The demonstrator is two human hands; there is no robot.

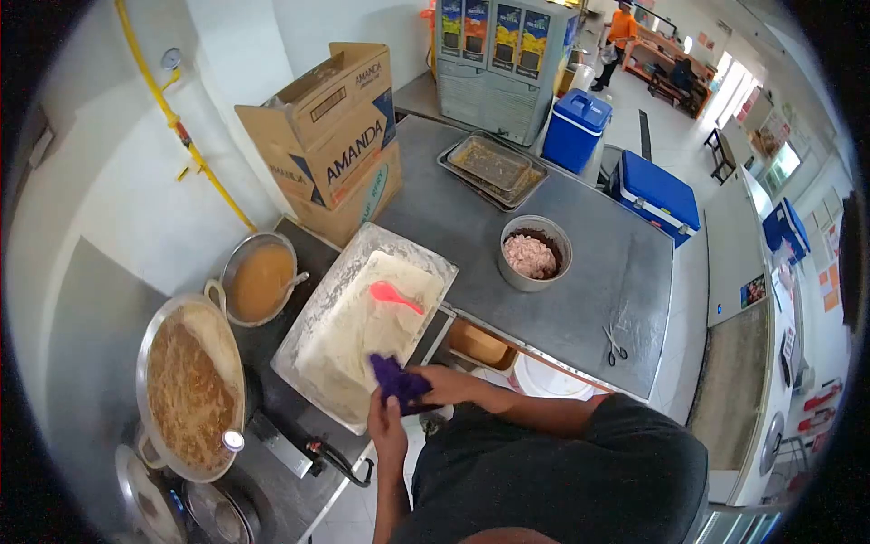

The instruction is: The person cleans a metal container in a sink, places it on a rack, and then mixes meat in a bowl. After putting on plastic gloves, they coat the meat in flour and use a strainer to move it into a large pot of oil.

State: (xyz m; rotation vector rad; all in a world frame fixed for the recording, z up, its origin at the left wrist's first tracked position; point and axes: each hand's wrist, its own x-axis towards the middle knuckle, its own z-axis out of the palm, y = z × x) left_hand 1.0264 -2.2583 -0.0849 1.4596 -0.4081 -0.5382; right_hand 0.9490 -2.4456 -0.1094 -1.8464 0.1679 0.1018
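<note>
Nearest the camera, a dark short-sleeved shirt [562,471] is being worn by the person. In front of it, a purple cloth [396,381] is being grasped by both hands: its lower part is being pinched by the fingers of the left hand [390,431], and its right side is being gripped by the fingers of the right hand [444,385]. The cloth is being held up at the near end of a metal tray [319,292], its upper part being seen against the flour [362,313]. By this flour a pink scoop [396,296] is being supported. To the left, oil is being contained in a wide pan [145,381], and brown liquid in a pot [263,281] beyond. To the right, raw meat pieces [530,256] are being held by a round metal container [526,281] on the steel counter [589,263], where scissors [614,346] are also being supported.
</note>
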